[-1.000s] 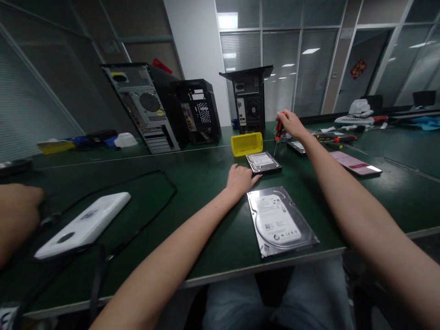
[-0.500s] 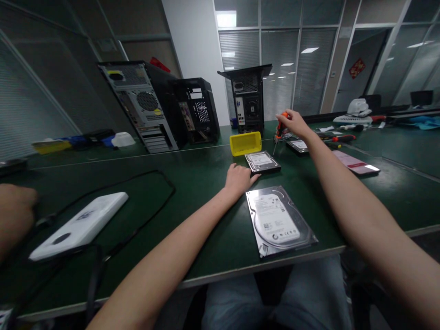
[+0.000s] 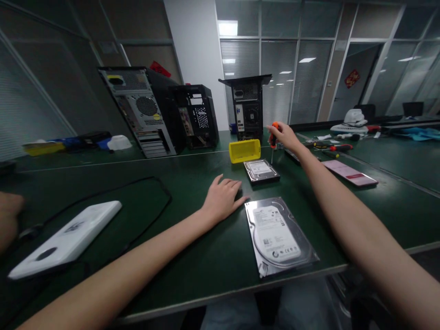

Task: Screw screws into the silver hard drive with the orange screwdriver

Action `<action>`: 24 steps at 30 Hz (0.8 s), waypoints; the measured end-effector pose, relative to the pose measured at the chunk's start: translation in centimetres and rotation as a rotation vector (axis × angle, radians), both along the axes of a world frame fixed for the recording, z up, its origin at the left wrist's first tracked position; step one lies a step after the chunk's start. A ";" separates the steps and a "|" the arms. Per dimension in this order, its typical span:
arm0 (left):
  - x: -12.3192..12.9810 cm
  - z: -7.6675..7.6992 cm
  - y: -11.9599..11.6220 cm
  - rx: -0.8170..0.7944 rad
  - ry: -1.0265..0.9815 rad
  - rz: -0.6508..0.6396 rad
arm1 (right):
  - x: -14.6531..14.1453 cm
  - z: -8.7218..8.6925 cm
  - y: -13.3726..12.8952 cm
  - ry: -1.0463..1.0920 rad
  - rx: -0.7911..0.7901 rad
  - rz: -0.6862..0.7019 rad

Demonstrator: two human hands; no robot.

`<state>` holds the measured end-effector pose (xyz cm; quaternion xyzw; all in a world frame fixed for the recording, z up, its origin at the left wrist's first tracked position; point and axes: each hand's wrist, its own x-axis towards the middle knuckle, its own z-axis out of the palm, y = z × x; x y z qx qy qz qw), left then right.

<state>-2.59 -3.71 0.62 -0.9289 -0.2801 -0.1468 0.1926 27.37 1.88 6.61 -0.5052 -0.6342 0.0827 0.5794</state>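
My right hand (image 3: 282, 134) grips the orange handle of a screwdriver (image 3: 273, 137), its thin shaft pointing down beside a hard drive (image 3: 261, 171). That drive lies label up on the green table (image 3: 192, 183). Fingers spread, my left hand (image 3: 223, 197) rests over the table, just short of the drive and holding nothing. A larger hard drive (image 3: 278, 233), label up, lies nearer me, close to the table's front edge. Behind the small drive a yellow open box (image 3: 244, 151) stands on its side. A further drive (image 3: 292, 156) is partly hidden by my right forearm.
Computer cases (image 3: 137, 110) stand at the back left, another case (image 3: 249, 107) at the back middle. A white power bank (image 3: 68, 238) and a black cable (image 3: 161, 178) lie left, near another person's hand (image 3: 8, 215). On the right are a pink phone (image 3: 350, 173) and screwdrivers (image 3: 340, 147).
My left hand has drawn back toward me and left, away from the small drive, and its fingers have spread. My right hand still holds the screwdriver near the drive's right side.
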 end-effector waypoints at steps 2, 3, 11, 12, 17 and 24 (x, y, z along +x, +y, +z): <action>-1.2 -0.1 -0.4 -0.025 -0.014 -0.007 | -0.3 -0.6 0.0 0.001 -0.007 0.007; -1.5 -0.2 -0.5 -0.040 -0.025 -0.003 | -0.4 -1.0 -0.2 -0.025 -0.003 0.012; -1.7 -0.7 -0.9 -0.133 -0.109 -0.039 | 1.2 -1.1 -4.4 -0.187 -0.049 -0.127; -1.8 -0.6 -0.9 -0.136 -0.112 -0.044 | 1.4 -1.0 -4.5 -0.154 -0.081 -0.108; -2.4 -0.2 -1.1 -0.101 -0.101 -0.154 | 2.2 -1.3 -3.1 -0.056 -0.129 -0.050; -2.8 -0.1 -1.3 -0.049 -0.135 -0.212 | 1.6 -3.0 -0.6 -0.066 0.078 -0.180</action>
